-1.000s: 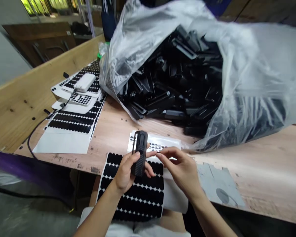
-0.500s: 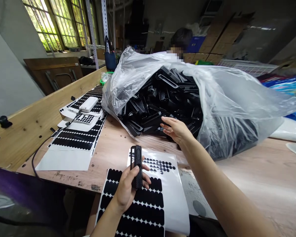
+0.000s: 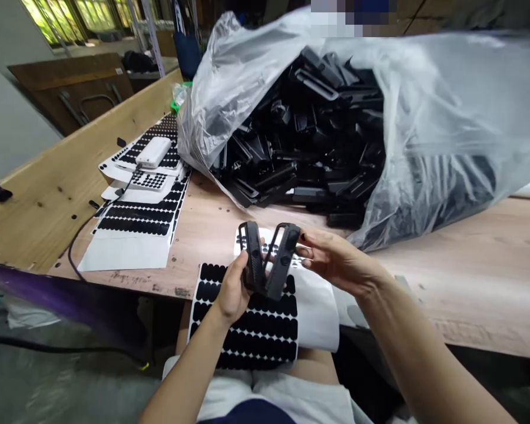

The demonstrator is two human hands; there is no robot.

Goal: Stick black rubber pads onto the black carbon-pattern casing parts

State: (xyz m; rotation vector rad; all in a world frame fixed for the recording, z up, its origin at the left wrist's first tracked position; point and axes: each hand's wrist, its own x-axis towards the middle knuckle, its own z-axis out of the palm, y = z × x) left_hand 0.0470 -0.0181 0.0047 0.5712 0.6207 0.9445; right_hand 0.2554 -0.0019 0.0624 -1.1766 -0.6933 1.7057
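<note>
My left hand [image 3: 234,288] is closed around an oblong black plastic part [image 3: 254,256] with a long slot and textured face. Beside it stands a second black plastic part [image 3: 284,256], tilted so the two form a V and meet near the bottom. The fingers of my right hand [image 3: 331,256] grip this second part by its upper right edge. Under both hands, a sheet of black round-edged stickers [image 3: 260,330] lies over my lap and the table edge. A white sheet with small black dots [image 3: 313,300] is partly hidden beneath it.
A large clear plastic bag [image 3: 424,118] full of similar black parts [image 3: 309,147] gapes open on the wooden table [image 3: 203,235]. To the left lie more sticker sheets [image 3: 135,224], a white power bank [image 3: 153,152] with a cable, and a wooden side board [image 3: 70,159].
My right hand has come back from the bag's mouth with a second black part, now beside the one in my left hand. The view has tilted downward.
</note>
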